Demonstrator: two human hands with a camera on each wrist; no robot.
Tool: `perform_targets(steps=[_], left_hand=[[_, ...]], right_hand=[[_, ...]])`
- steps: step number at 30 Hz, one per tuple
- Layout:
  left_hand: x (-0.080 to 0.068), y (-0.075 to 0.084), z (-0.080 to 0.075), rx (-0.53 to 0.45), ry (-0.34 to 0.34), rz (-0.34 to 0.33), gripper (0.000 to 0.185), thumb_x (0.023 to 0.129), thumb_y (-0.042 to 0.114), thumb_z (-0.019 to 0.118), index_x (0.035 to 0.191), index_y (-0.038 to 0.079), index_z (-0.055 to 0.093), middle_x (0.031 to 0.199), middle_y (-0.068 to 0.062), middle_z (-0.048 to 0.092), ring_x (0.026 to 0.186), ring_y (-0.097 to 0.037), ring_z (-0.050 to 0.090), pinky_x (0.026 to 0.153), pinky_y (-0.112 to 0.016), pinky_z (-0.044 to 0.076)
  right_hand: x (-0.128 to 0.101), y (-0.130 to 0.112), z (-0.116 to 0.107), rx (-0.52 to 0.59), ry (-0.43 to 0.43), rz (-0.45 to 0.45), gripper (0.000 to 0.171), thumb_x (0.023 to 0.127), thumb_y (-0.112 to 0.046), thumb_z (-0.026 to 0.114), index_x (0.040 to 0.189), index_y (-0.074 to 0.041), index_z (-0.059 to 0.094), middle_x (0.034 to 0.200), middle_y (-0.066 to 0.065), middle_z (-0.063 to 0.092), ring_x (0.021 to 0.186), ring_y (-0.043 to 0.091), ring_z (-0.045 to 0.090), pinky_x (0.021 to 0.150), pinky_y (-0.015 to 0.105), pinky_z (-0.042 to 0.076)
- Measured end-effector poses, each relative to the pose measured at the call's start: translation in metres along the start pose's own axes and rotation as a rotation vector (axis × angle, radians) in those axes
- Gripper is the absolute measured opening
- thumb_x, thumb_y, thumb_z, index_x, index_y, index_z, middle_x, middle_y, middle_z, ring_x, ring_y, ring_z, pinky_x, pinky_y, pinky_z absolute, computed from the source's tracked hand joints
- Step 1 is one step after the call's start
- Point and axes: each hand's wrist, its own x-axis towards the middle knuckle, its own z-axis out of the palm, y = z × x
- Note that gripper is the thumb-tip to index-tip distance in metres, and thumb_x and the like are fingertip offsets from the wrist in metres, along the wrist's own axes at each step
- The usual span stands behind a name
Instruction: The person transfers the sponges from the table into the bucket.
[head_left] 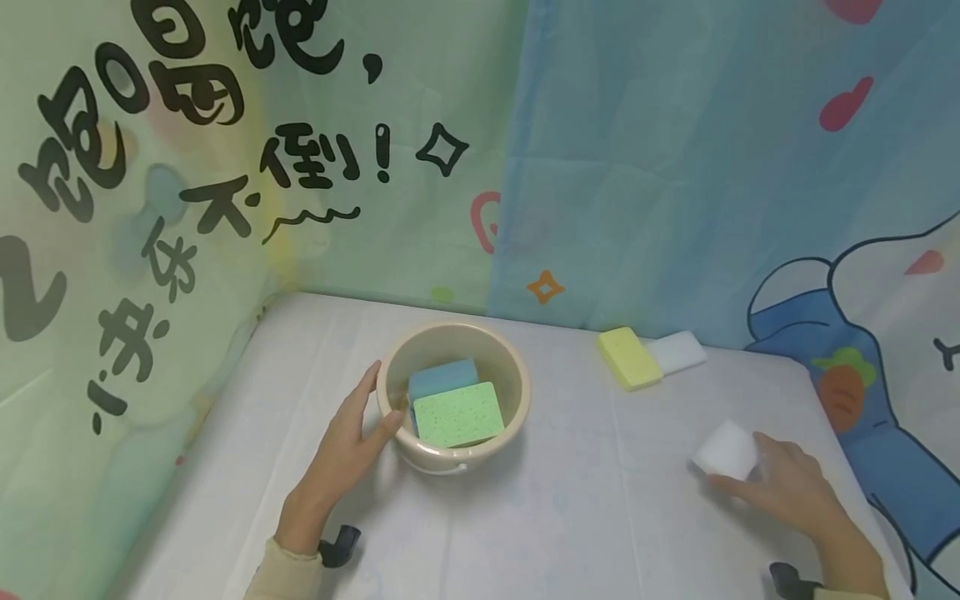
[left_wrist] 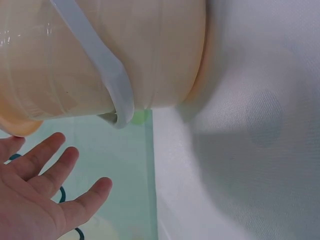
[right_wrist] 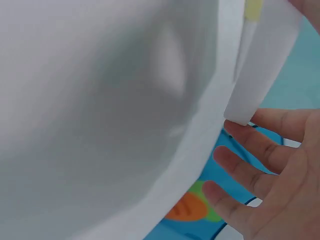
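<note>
Head view shows my left hand (head_left: 347,446) resting with straight fingers against the bowl (head_left: 453,392), which already holds a blue sponge (head_left: 441,377) and a green sponge (head_left: 458,413). My right hand (head_left: 787,487) pinches a white sponge (head_left: 726,450), well apart from the bowl. A yellow sponge (head_left: 629,357) and another white one (head_left: 678,351) wait at the desk's (head_left: 585,500) far edge. Nothing blocks the way.

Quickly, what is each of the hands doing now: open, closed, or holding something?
Left hand: open, fingers straight against the bowl.
Right hand: holding the white sponge.
</note>
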Motion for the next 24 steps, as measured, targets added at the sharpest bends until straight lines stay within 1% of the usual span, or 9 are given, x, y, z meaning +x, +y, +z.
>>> perform_targets(steps=[5, 11, 15, 19, 22, 24], left_hand=[[0.000, 0.000, 0.000, -0.002, 0.000, -0.004, 0.073, 0.101, 0.031, 0.061, 0.161, 0.017, 0.022, 0.156, -0.007, 0.039, 0.146, -0.028, 0.028, 0.116, -0.060, 0.022], [0.000, 0.000, 0.000, -0.005, -0.005, -0.004, 0.073, 0.101, 0.031, 0.060, 0.161, 0.017, 0.021, 0.157, -0.006, 0.038, 0.146, -0.027, 0.028, 0.116, -0.059, 0.021], [0.000, 0.000, 0.000, -0.005, -0.005, -0.005, 0.073, 0.101, 0.035, 0.060, 0.161, 0.017, 0.021, 0.157, -0.006, 0.037, 0.147, -0.027, 0.028, 0.116, -0.059, 0.021], [0.000, 0.000, 0.000, -0.001, -0.004, -0.005, 0.073, 0.101, 0.039, 0.059, 0.161, 0.018, 0.021, 0.156, -0.006, 0.038, 0.146, -0.026, 0.028, 0.116, -0.059, 0.021], [0.000, 0.000, 0.000, 0.001, -0.005, -0.007, 0.073, 0.101, 0.039, 0.058, 0.161, 0.018, 0.021, 0.156, -0.006, 0.038, 0.146, -0.026, 0.028, 0.116, -0.059, 0.022], [0.000, 0.001, 0.000, 0.001, -0.005, -0.010, 0.073, 0.101, 0.039, 0.059, 0.161, 0.019, 0.021, 0.156, -0.005, 0.039, 0.146, -0.026, 0.028, 0.116, -0.059, 0.022]], right_hand=[[-0.005, -0.024, -0.003, 0.014, 0.069, -0.057, 0.123, 0.078, -0.073, 0.069, 0.144, 0.020, 0.024, 0.126, 0.045, 0.035, 0.113, 0.061, 0.036, 0.088, 0.077, 0.038], [-0.009, -0.050, -0.008, 0.026, 0.121, -0.129, 0.124, 0.074, -0.072, 0.074, 0.146, 0.017, 0.027, 0.128, 0.041, 0.038, 0.111, 0.057, 0.043, 0.085, 0.074, 0.043], [-0.010, -0.065, -0.012, 0.011, 0.139, -0.176, 0.124, 0.073, -0.072, 0.074, 0.147, 0.016, 0.027, 0.129, 0.039, 0.039, 0.109, 0.053, 0.045, 0.082, 0.072, 0.046], [-0.012, -0.082, -0.015, 0.010, 0.151, -0.211, 0.125, 0.072, -0.073, 0.075, 0.149, 0.013, 0.026, 0.132, 0.038, 0.038, 0.110, 0.052, 0.043, 0.082, 0.071, 0.046], [-0.013, -0.096, -0.018, 0.028, 0.194, -0.274, 0.120, 0.073, -0.070, 0.077, 0.149, 0.011, 0.030, 0.134, 0.036, 0.040, 0.112, 0.050, 0.043, 0.083, 0.071, 0.044], [-0.014, -0.105, -0.021, 0.041, 0.232, -0.336, 0.116, 0.072, -0.067, 0.079, 0.147, 0.010, 0.035, 0.134, 0.035, 0.043, 0.114, 0.049, 0.044, 0.084, 0.071, 0.044]])
